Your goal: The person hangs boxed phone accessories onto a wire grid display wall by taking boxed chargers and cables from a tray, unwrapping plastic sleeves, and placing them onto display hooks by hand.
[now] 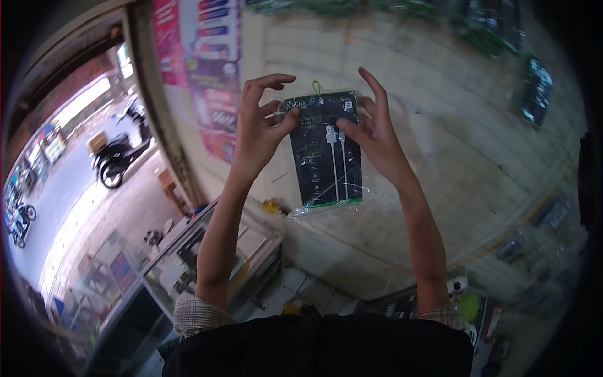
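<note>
A black charging cable package (325, 157) in clear plastic is held up in front of the wall, with a white cable pictured on it, a green lower edge and a small green loop at its top. My left hand (260, 122) grips its upper left edge, thumb on the front and index finger raised off it. On the upper right side, my right hand (375, 129) pinches the package with the thumb across the front, its index finger pointing up.
Behind the package is a wire grid (440, 157) on a pale wall, with packets hanging along the top and a dark packet (537, 91) at right. Posters (210, 75) hang at left. Glass display cases (182, 264) stand lower left; a motorcycle (122, 151) is outside the doorway.
</note>
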`<action>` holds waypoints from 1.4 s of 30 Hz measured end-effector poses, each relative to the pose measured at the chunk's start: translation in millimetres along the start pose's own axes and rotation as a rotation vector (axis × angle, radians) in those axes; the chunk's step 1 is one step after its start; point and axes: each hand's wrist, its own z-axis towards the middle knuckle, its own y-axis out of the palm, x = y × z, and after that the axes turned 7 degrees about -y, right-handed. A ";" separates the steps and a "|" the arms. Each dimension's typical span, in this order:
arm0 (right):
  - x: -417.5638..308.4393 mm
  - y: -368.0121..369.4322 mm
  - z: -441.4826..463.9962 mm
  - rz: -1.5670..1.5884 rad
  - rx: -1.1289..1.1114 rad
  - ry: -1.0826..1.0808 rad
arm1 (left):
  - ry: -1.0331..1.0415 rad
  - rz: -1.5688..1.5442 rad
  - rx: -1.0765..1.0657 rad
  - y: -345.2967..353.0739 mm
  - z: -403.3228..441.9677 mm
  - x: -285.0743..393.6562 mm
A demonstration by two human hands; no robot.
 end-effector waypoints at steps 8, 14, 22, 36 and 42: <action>-84.4 -81.3 -74.3 -0.241 0.428 -0.156 | 0.200 -0.337 -0.124 157.0 20.3 54.0; -140.3 -143.2 -113.9 -0.819 0.648 -0.357 | 0.327 -0.545 -0.371 262.0 -5.3 96.4; -214.8 -227.8 -88.2 -1.004 0.865 -0.550 | 0.645 -0.492 -0.477 331.7 21.2 159.5; -214.4 -324.6 -22.8 -1.172 0.893 -0.443 | 0.535 -0.337 -0.375 394.6 100.1 170.3; -179.2 -348.3 -18.0 -1.195 0.868 -0.427 | 0.444 -0.290 -0.398 408.4 106.2 143.4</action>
